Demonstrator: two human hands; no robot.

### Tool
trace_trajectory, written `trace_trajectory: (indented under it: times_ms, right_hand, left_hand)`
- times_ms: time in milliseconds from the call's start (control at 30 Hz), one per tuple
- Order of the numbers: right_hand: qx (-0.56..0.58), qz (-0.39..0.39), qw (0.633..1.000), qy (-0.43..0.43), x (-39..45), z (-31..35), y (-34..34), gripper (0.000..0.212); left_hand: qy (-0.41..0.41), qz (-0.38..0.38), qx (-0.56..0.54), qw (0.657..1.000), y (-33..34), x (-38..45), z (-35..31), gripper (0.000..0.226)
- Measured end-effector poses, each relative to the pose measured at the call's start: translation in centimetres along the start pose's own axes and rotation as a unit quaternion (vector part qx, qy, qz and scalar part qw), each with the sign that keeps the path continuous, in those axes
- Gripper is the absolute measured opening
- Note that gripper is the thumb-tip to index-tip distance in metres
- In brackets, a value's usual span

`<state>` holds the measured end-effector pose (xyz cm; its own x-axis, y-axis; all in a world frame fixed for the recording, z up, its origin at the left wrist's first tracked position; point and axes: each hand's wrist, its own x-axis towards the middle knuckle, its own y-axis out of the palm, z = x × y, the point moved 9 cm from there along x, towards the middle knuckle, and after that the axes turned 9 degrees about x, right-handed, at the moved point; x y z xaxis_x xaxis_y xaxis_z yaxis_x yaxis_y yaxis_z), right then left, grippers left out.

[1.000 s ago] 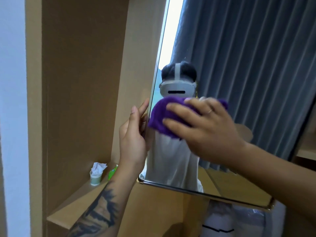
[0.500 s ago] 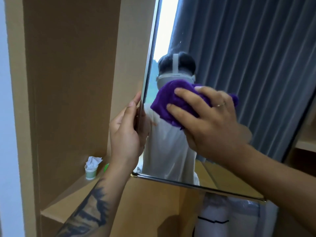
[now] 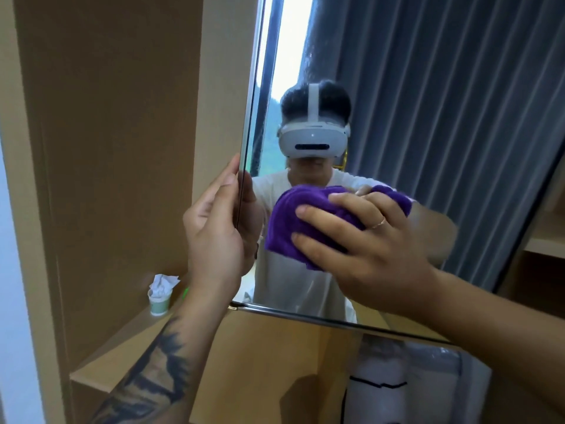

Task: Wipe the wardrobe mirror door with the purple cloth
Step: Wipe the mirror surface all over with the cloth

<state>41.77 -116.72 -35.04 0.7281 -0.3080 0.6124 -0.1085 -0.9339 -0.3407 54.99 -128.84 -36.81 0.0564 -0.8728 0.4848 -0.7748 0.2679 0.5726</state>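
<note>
lower now, right hand (image 3: 367, 240) presses purple cloth (image 3: 293, 221) on mirror door (image 3: 428, 117); left hand (image 3: 217, 228) grips its edge.

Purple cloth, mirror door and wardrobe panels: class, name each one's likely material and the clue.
Purple cloth: soft, matte, plush fabric, perhaps microfibre; it bunches under the right hand.
Mirror door: glossy glass, showing clear reflections, with a thin, metallic-looking edge.
Wardrobe panels: matte tan board, likely laminate; no visible grain.

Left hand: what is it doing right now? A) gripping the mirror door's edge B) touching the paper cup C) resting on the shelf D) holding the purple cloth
A: the left hand wraps the mirror door at its left edge, while the right hand presses the purple cloth on the glass.
</note>
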Motion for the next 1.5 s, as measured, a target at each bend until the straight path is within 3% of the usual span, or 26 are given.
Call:
trace_trajectory:
  times_ms: [100, 267, 300, 400, 467, 633, 733, 833, 1000, 1100, 1200, 1367, 1500]
  right_hand:
    - [-0.011, 0.017, 0.998, -0.063, 0.5, -1.6, -1.3, 0.027]
    - [-0.030, -0.043, 0.995, 0.085, 0.1, -5.5, -3.2, 0.036]
    - [-0.025, -0.038, 0.996, 0.078, -0.6, -4.5, -2.6, 0.035]
    - [-0.002, 0.014, 0.998, -0.054, -2.3, -1.5, -1.3, 0.028]
    - [-0.017, 0.023, 0.996, -0.086, -2.1, -3.1, -2.4, 0.029]
    - [-0.042, -0.029, 0.997, 0.064, -2.7, -6.7, -4.2, 0.037]
    - [-0.025, 0.024, 0.999, -0.032, -5.0, -3.9, -2.6, 0.034]
    - [-0.028, 0.068, 0.992, -0.103, -5.0, -5.1, -3.4, 0.038]
    - [-0.033, -0.009, 0.998, 0.061, -4.7, -6.4, -4.3, 0.039]
    - [-0.023, 0.021, 0.999, -0.021, -5.8, -2.9, -2.2, 0.033]
    - [-0.019, 0.060, 0.994, -0.089, -5.0, -3.7, -2.8, 0.032]
    - [-0.039, -0.016, 0.995, 0.089, -5.2, -7.0, -4.6, 0.036]
    - [-0.014, 0.064, 0.997, -0.039, -7.1, -3.5, -2.9, 0.030]
  left_hand:
    - [0.004, -0.005, 0.020, 1.000, -0.1, 0.1, 0.1, 0.029]
    - [0.062, -0.017, 0.131, 0.989, -0.5, 0.2, -0.1, 0.035]
    - [0.063, -0.015, 0.140, 0.988, -0.4, 0.1, -0.1, 0.036]
    - [0.060, -0.010, 0.145, 0.988, -0.3, 0.0, 0.0, 0.038]
    - [0.065, -0.008, 0.150, 0.987, -0.3, 0.1, 0.0, 0.037]
    - [0.061, -0.008, 0.147, 0.987, -0.3, 0.1, 0.4, 0.039]
    - [0.074, -0.016, 0.143, 0.987, -0.1, -0.1, 0.1, 0.038]
    - [0.056, -0.022, 0.132, 0.989, -0.2, 0.2, 0.3, 0.038]
    - [0.060, -0.031, 0.144, 0.987, -0.2, 0.0, 0.2, 0.037]
    - [0.071, -0.033, 0.158, 0.984, -0.4, 0.0, 0.3, 0.037]
    - [0.081, -0.038, 0.171, 0.981, -0.6, 0.1, 0.0, 0.036]
    - [0.093, -0.042, 0.181, 0.978, -0.7, -0.1, 0.0, 0.036]
    - [0.105, -0.039, 0.199, 0.974, -0.6, -0.3, -0.1, 0.037]
